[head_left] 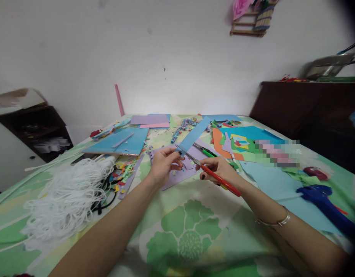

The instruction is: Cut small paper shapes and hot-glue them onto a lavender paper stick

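Note:
Over the middle of the table, my left hand [164,165] pinches the near end of a long blue paper strip [197,132], which slants away to the upper right. My right hand [220,170] is closed around red-handled scissors [223,181], their blades pointing left across the strip close to my left fingertips. Whether the blades are cutting into it is too small to tell. Beneath both hands is a purple paper sheet [177,179] with small scraps on it. A green-handled tool [208,152] lies just behind my right hand, partly covered.
A tangled heap of white cord [70,200] lies at left, beside colourful paper scraps [124,175] and a blue folder [119,140]. On the right are orange paper [217,140], light blue sheets [269,181] and a dark blue glue gun [327,200]. A wall stands behind.

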### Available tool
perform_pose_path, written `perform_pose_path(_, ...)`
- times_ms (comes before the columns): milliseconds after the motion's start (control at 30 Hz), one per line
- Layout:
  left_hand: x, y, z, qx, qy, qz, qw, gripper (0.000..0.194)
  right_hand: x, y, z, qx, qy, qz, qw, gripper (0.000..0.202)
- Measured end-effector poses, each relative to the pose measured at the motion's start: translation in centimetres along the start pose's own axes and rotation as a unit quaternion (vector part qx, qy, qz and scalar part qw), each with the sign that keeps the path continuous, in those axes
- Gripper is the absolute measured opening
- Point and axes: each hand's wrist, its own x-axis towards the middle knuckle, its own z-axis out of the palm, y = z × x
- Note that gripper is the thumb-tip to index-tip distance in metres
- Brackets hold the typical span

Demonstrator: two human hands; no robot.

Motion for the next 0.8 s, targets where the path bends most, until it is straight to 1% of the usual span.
perform_pose_path(500, 0.15, -0.05, -0.18, -0.01, -0.008, -0.006, 1.0, 0.022, -0.06, 0.24, 0.11, 0.0, 0.008, 0.0, 1.0, 0.034)
perform_pose_path(800, 0.27, -0.14, -0.21, -0.009, 0.001, -0.01, 1.0, 0.027, 0.09, 0.1, 0.0, -0.05, 0.017, -0.001, 0.999, 0.035)
